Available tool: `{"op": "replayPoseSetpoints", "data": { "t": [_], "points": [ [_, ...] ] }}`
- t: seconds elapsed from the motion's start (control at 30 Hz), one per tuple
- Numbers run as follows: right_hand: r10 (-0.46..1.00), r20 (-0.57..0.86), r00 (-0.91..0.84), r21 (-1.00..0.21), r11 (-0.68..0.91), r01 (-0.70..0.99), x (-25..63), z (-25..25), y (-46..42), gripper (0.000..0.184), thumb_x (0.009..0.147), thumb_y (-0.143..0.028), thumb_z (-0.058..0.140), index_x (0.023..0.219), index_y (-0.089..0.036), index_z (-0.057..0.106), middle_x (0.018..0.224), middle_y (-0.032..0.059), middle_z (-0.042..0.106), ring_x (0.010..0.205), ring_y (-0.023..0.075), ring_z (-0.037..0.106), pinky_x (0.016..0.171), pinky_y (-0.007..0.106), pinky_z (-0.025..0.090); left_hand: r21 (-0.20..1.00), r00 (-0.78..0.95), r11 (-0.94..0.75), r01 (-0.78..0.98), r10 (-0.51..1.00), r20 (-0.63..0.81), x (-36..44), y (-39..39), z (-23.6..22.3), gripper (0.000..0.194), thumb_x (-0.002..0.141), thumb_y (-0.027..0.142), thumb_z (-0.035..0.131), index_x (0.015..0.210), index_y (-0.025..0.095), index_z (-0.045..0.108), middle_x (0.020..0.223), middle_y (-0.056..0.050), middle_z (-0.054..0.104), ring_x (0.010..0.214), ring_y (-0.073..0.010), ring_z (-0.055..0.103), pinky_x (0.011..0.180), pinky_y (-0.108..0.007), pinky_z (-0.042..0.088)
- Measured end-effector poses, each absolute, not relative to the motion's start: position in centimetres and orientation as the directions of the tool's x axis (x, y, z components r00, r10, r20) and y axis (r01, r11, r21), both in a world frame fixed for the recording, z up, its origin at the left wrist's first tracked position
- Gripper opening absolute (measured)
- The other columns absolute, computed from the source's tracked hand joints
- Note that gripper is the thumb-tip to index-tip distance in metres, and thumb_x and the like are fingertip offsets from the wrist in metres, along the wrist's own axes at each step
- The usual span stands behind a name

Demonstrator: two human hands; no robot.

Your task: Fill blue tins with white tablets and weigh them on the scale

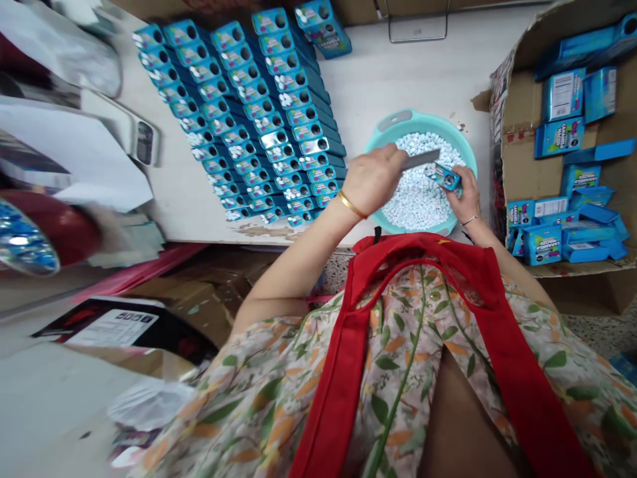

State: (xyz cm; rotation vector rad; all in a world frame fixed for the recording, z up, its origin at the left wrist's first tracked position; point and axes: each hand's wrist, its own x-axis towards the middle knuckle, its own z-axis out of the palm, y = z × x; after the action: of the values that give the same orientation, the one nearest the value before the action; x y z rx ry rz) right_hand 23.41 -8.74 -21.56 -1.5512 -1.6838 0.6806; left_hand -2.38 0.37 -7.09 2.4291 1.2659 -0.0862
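My left hand (pixel 374 178), with a gold bangle at its wrist, is closed around a flat grey metal tool (pixel 422 159) that reaches over the bowl. My right hand (pixel 466 194) grips a small blue candy box (pixel 446 176), its round hole showing and white candies at its left end. Both hands are above a teal bowl (pixel 382 138) with a grey handle insert. Small white candies (pixel 415 202) fill much of the bowl. The tool's tip is close to the box; whether they touch I cannot tell.
Several rows of blue candy boxes (pixel 269 123) stand on the white table (pixel 363 79) to the left, many with white candies at their tops. More blue boxes (pixel 542 244) lie in a cardboard carton (pixel 520 126) at right. A white device (pixel 144 141) and papers are at far left.
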Motion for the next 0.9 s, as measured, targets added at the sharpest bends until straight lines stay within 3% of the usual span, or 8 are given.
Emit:
{"op": "replayPoseSetpoints", "data": {
  "t": [0.07,0.17,0.33,0.57,0.73,0.9],
  "points": [
    [0.988,0.154,0.02,-0.789,0.111,0.604,23.7,-21.3,-8.6,0.049,0.097,-0.062,0.054,0.131,-0.026,0.055,0.127,0.0122,0.066,0.126,0.0318,0.063,0.116,0.063,0.047,0.359,0.522,-0.424,0.831,0.817,-0.245,-3.1,1.1,-11.7,0.027,0.101,0.022,0.046,0.124,0.021,0.06,0.119,-0.013,0.066,0.106,-0.0271,0.063,0.086,-0.039,0.049],
    [0.991,0.129,0.047,-0.801,0.077,0.593,24.0,-20.8,-8.4,0.052,0.095,-0.064,0.059,0.13,-0.026,0.055,0.126,0.0121,0.066,0.124,0.0315,0.064,0.112,0.061,0.05,0.345,0.5,-0.381,0.858,0.774,-0.388,-2.0,0.3,-18.2,0.03,0.1,0.012,0.041,0.121,0.015,0.062,0.12,-0.017,0.067,0.109,-0.0295,0.061,0.089,-0.041,0.048],
    [0.98,0.169,0.102,-0.825,0.084,0.559,24.5,-20.6,-8.5,0.049,0.091,-0.056,0.068,0.128,-0.026,0.057,0.121,0.0104,0.066,0.117,0.0301,0.066,0.105,0.058,0.055,0.544,0.711,-0.462,0.7,0.523,-0.47,1.3,-4.7,-22.1,0.041,0.101,0.009,0.033,0.132,0.013,0.06,0.133,-0.019,0.064,0.118,-0.0292,0.06,0.096,-0.041,0.047],
    [0.98,0.138,0.145,-0.826,0.033,0.563,25.4,-21.5,-7.9,0.056,0.084,-0.056,0.076,0.124,-0.02,0.06,0.117,0.012,0.068,0.112,0.0298,0.067,0.104,0.056,0.055,0.714,0.792,-0.368,0.595,0.422,-0.442,0.3,-6.3,-22.0,0.032,0.1,0.023,0.051,0.13,0.015,0.059,0.132,-0.014,0.068,0.119,-0.0226,0.063,0.102,-0.031,0.048],
    [0.985,0.128,0.113,-0.833,0.045,0.552,25.1,-21.7,-7.7,0.057,0.087,-0.059,0.072,0.127,-0.021,0.057,0.121,0.0114,0.066,0.115,0.0288,0.066,0.105,0.054,0.055,0.855,0.811,-0.244,0.458,0.508,-0.29,-3.5,-4.1,-19.0,0.036,0.099,0.035,0.055,0.126,0.012,0.06,0.124,-0.018,0.069,0.111,-0.0243,0.066,0.098,-0.035,0.05],
    [0.987,0.16,0.028,-0.811,0.115,0.574,24.5,-22.1,-7.7,0.046,0.091,-0.054,0.066,0.125,-0.025,0.057,0.12,0.0103,0.067,0.116,0.0285,0.066,0.104,0.052,0.056,0.798,0.808,-0.39,0.459,0.556,-0.193,-5.4,-1.0,-12.7,0.034,0.101,0.036,0.051,0.127,0.016,0.06,0.121,-0.014,0.069,0.109,-0.0235,0.065,0.096,-0.036,0.051]
  ]
}}
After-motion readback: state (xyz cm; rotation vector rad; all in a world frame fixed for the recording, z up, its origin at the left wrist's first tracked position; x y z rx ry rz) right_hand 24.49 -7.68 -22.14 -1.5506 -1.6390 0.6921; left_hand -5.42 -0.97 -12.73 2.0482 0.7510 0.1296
